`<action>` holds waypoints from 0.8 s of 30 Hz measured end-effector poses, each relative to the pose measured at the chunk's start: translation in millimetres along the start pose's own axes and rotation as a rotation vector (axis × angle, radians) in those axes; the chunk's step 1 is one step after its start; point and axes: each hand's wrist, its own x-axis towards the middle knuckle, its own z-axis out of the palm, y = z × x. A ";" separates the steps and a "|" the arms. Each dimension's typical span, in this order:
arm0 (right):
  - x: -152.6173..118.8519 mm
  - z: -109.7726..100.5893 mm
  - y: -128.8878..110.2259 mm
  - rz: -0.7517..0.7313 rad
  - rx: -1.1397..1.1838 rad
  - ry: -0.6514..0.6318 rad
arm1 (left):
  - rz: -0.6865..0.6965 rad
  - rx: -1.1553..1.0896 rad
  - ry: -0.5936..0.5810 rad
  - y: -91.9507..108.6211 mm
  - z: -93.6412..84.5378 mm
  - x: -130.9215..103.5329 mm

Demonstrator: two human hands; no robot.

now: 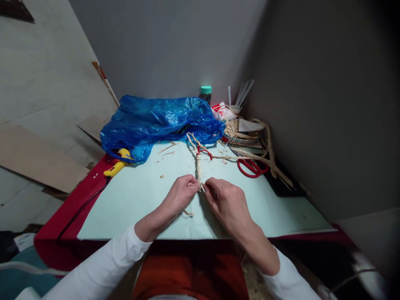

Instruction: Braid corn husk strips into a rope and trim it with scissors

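Straw-coloured and plaited, a braided cord (198,166) lies in the middle of the pale green sheet (125,204) on the table (54,235), directly beyond the hands. Its long axis runs from near to far, almost straight away from the person: the near end is at the fingertips, and the far end bends over in a narrow loop close to the blue plastic bag (156,118). A red tie (205,152) sits by that bend, and from there a thinner length of plait leads off to the right, towards the red-handled scissors (252,168).

The left hand (181,192) and the right hand (230,204) come together at the near end, one from each side, with thumbs and forefingers pinched on it. Left fingertips are right against the plait, so that hand looks marginally nearer; which strand each one grips is too small to tell. A loose strand (188,213) lies beside the left wrist, on the near side.

Farther out, a yellow glue gun (117,167) rests at the left edge, while a woven basket (243,139) stands at the far right.
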 end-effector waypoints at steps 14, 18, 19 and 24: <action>-16.2 -2.2 -12.3 -0.214 0.057 0.132 | -0.069 -0.201 -0.031 0.2 -7.1 -3.4; 3.1 -15.7 2.1 0.065 0.487 -0.009 | -0.061 -0.208 -0.087 1.2 -8.4 -4.6; 8.2 -14.2 4.6 0.093 0.563 -0.102 | -0.061 -0.205 -0.089 0.9 -8.8 -5.0; 22.0 6.5 10.0 0.109 0.727 -0.271 | -0.002 -0.091 -0.052 -0.4 -11.0 -9.1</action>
